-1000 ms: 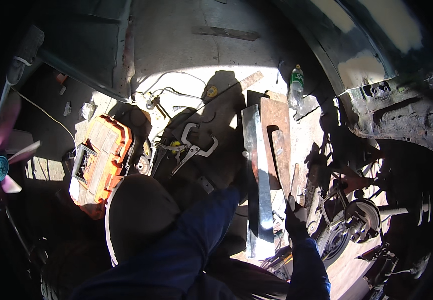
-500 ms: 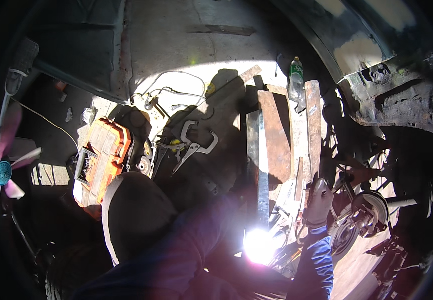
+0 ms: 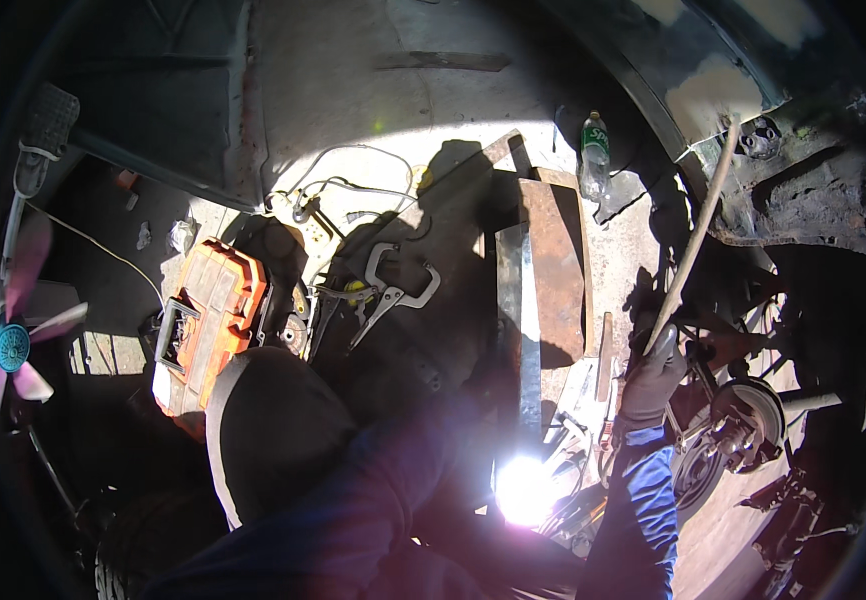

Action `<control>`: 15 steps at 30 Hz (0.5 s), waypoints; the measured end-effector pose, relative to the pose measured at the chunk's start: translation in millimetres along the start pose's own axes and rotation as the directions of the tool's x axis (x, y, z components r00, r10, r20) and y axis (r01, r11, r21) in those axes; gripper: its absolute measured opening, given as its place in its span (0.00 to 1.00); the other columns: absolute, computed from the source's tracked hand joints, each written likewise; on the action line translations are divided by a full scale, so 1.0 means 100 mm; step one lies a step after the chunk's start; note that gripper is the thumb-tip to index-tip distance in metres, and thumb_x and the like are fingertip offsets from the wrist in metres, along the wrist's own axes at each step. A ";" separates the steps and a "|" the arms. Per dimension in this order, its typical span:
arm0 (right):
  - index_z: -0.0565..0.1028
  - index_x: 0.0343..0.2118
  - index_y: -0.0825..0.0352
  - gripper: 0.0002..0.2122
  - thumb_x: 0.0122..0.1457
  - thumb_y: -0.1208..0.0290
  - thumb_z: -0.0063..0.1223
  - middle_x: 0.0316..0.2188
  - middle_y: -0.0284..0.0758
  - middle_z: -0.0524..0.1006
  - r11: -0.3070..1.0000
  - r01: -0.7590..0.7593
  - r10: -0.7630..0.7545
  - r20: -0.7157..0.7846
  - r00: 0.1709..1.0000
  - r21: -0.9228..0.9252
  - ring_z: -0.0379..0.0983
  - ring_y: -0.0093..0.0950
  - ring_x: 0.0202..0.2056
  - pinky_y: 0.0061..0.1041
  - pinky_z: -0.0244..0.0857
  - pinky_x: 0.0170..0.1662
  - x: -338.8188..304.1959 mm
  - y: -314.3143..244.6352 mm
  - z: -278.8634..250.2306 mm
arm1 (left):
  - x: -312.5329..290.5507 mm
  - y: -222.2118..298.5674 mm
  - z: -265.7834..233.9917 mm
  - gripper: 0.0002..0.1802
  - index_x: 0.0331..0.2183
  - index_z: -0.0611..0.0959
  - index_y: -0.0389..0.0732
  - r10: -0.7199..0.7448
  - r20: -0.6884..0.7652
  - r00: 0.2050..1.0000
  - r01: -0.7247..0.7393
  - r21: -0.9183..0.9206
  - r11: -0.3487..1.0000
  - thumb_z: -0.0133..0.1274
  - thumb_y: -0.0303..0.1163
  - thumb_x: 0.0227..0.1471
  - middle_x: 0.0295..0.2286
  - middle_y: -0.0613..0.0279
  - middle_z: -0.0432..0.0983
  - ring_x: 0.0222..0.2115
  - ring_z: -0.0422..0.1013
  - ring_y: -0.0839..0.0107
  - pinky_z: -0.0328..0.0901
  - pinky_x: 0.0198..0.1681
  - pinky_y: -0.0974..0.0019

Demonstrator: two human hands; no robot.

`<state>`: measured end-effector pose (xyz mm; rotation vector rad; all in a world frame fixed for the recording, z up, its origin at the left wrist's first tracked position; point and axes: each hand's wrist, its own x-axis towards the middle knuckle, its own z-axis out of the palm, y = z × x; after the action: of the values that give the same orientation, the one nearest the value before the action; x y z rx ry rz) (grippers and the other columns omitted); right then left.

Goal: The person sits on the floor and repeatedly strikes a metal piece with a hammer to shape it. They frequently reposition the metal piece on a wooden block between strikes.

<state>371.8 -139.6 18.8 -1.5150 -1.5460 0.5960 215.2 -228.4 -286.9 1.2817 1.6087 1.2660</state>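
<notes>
My right hand (image 3: 650, 385), in a grey glove below a blue sleeve, is closed around the lower end of a long flat metal strip (image 3: 698, 235). The strip shows mostly its narrow edge and slants up to the right, its far end in front of the pale patch of a dark panel. No left hand can be made out; a blue-clothed limb (image 3: 353, 510) crosses the lower middle into deep shadow. Left of my right hand lie a rusty metal plate (image 3: 556, 265), a narrow shiny metal bar (image 3: 530, 350) and a short thin strip (image 3: 605, 355). A white glare (image 3: 526, 490) hides what lies below the bar.
Locking C-clamps (image 3: 390, 297) lie mid-floor beside an orange toolbox (image 3: 211, 320). A green-labelled plastic bottle (image 3: 595, 155) is beyond the plate. A brake drum (image 3: 748, 425) and dark bodywork (image 3: 803, 190) stand at right, a fan (image 3: 13, 347) at left. Cables (image 3: 363, 165) trail farther off.
The long strip has come up from beside the rusty plate, swung to the right and turned edge-on in my right hand. My right hand has shifted slightly up and right.
</notes>
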 end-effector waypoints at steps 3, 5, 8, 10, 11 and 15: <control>0.80 0.28 0.69 0.31 0.76 0.42 0.45 0.21 0.46 0.78 0.846 -0.078 0.242 0.250 0.937 -0.527 0.76 0.36 0.24 0.39 0.65 0.31 -0.11 0.21 -0.06 | -0.01 0.02 0.02 0.24 0.62 0.73 0.34 0.038 -0.045 0.998 -0.034 0.079 0.996 0.37 0.40 0.79 0.49 0.50 0.73 0.54 0.68 0.64 0.61 0.64 0.60; 0.83 0.29 0.69 0.37 0.73 0.34 0.42 0.26 0.54 0.81 0.606 -0.092 0.461 0.255 0.850 -0.790 0.80 0.54 0.32 0.51 0.68 0.37 -0.13 0.36 -0.08 | 0.01 0.04 0.03 0.25 0.62 0.74 0.34 0.014 -0.017 1.000 -0.014 0.040 0.999 0.37 0.41 0.79 0.49 0.50 0.74 0.53 0.69 0.64 0.62 0.62 0.60; 0.81 0.24 0.71 0.33 0.74 0.42 0.48 0.17 0.45 0.76 0.832 -0.142 0.285 0.195 0.939 -0.536 0.72 0.41 0.21 0.43 0.62 0.29 -0.11 0.44 -0.11 | 0.00 0.05 0.04 0.25 0.61 0.75 0.34 -0.023 0.036 0.999 0.023 -0.018 1.000 0.37 0.43 0.79 0.48 0.50 0.75 0.51 0.70 0.64 0.63 0.60 0.59; 0.78 0.24 0.74 0.30 0.76 0.49 0.50 0.14 0.38 0.71 0.947 -0.101 0.144 0.120 0.982 -0.305 0.62 0.29 0.19 0.38 0.56 0.27 -0.07 0.41 -0.10 | 0.03 0.01 0.05 0.26 0.61 0.76 0.34 -0.027 0.056 0.998 0.029 -0.030 0.999 0.36 0.43 0.79 0.47 0.50 0.76 0.50 0.71 0.64 0.64 0.59 0.59; 0.78 0.25 0.74 0.29 0.77 0.51 0.49 0.15 0.37 0.71 0.971 0.034 -0.010 0.100 0.995 -0.235 0.62 0.27 0.20 0.38 0.56 0.27 -0.06 0.38 -0.09 | 0.03 -0.03 0.07 0.26 0.61 0.77 0.34 -0.042 0.065 0.997 0.045 -0.038 0.998 0.36 0.44 0.79 0.47 0.50 0.76 0.49 0.72 0.64 0.65 0.58 0.59; 0.81 0.30 0.72 0.30 0.75 0.44 0.47 0.22 0.48 0.79 0.792 -0.060 0.301 0.304 0.904 -0.608 0.75 0.41 0.24 0.41 0.65 0.31 0.05 0.35 -0.06 | 0.11 -0.38 0.24 0.28 0.60 0.78 0.34 -0.138 0.170 0.976 0.159 -0.114 0.981 0.36 0.46 0.79 0.46 0.50 0.78 0.47 0.73 0.64 0.67 0.55 0.58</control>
<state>396.2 -131.4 -5.7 -2.1373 -2.0294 0.5784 224.9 -212.7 -329.0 1.1326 1.4568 1.1237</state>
